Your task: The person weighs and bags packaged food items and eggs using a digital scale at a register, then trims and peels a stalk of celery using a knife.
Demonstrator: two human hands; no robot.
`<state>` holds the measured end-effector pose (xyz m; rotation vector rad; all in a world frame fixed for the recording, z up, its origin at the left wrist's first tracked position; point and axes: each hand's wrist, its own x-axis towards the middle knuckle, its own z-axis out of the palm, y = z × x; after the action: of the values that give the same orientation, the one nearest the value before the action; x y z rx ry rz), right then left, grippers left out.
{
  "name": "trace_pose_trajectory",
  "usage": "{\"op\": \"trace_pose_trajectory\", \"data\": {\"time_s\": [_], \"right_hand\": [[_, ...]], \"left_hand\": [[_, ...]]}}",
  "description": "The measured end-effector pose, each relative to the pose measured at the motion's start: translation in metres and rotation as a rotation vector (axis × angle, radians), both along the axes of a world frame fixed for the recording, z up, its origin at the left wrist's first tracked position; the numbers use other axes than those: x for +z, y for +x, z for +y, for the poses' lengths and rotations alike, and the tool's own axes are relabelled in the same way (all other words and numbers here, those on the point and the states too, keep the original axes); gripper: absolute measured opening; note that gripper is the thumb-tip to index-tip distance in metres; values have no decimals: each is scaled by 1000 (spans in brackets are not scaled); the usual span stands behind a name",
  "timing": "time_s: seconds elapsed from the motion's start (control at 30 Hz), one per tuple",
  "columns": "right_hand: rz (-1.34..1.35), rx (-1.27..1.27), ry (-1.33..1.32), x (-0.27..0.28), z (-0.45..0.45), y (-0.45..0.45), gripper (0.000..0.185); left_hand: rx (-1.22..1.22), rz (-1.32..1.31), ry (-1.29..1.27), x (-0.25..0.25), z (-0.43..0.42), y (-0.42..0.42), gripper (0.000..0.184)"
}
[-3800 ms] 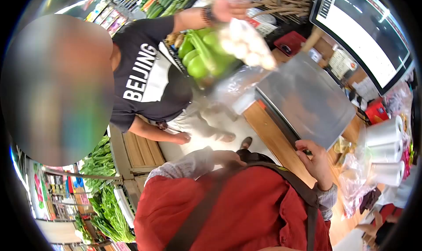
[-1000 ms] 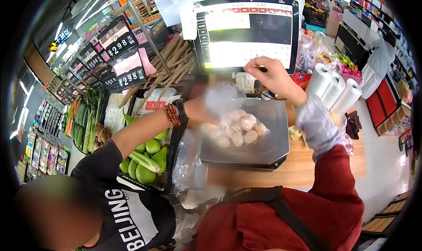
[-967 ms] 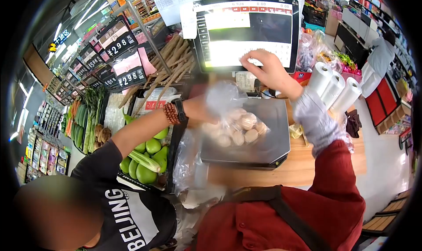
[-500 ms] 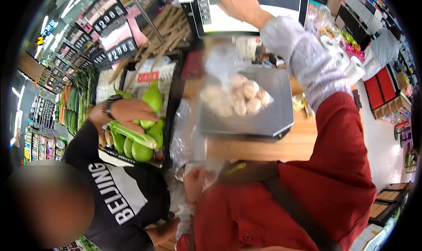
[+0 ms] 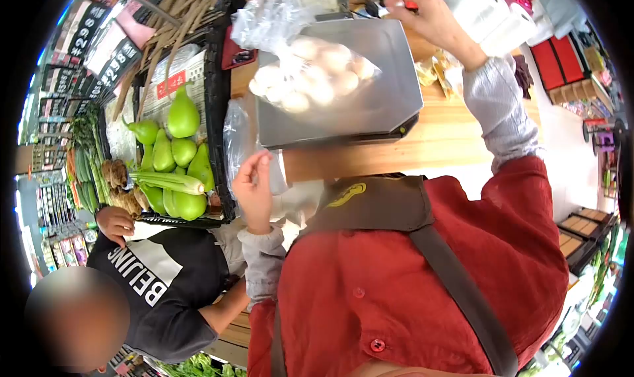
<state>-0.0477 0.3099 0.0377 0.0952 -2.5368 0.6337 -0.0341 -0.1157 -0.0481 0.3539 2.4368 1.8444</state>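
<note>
A clear plastic bag of round, whitish mushrooms (image 5: 314, 76) lies on the grey top of a scale (image 5: 380, 89), its bunched neck toward the far left. My right hand (image 5: 432, 23) is past the scale's far right corner, fingers bent and tips together. Whatever they may hold is too small to make out. Near the front left corner of the scale, my left hand (image 5: 256, 188) is raised with thumb and fingers closed. Clear plastic (image 5: 277, 172) shows beside it; I cannot tell whether the fingers grip anything.
A black crate (image 5: 224, 208) on the left holds green gourds (image 5: 183, 113) and a pale green stalk (image 5: 168, 182). Another person in a black shirt (image 5: 178, 291) stands there, one hand (image 5: 115, 224) by the crate. Plastic rolls (image 5: 505, 23) stand at the right; crumpled wrapping (image 5: 432, 73) lies on the wooden counter (image 5: 343, 164).
My right hand has left the screen and come down to the right beyond the scale. My left hand has risen toward the scale. The other person's hand has drawn back from the gourds.
</note>
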Motion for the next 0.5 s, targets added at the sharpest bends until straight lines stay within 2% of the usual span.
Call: {"op": "trace_pose_trajectory", "data": {"time_s": [0.07,0.17,0.37,0.5], "right_hand": [[-78,-37,-132,-29,7,33,20],[-130,-27,-117,-41,7,71,19],[-130,-123,-140,-37,9,101,18],[-141,-113,-158,-37,10,108,18]], "left_hand": [[5,97,-22,9,14,-10,18],[-30,218,-58,9,32,-33,20],[-105,500,-169,21,65,-67,33],[-136,536,-207,21,72,-77,39]]}}
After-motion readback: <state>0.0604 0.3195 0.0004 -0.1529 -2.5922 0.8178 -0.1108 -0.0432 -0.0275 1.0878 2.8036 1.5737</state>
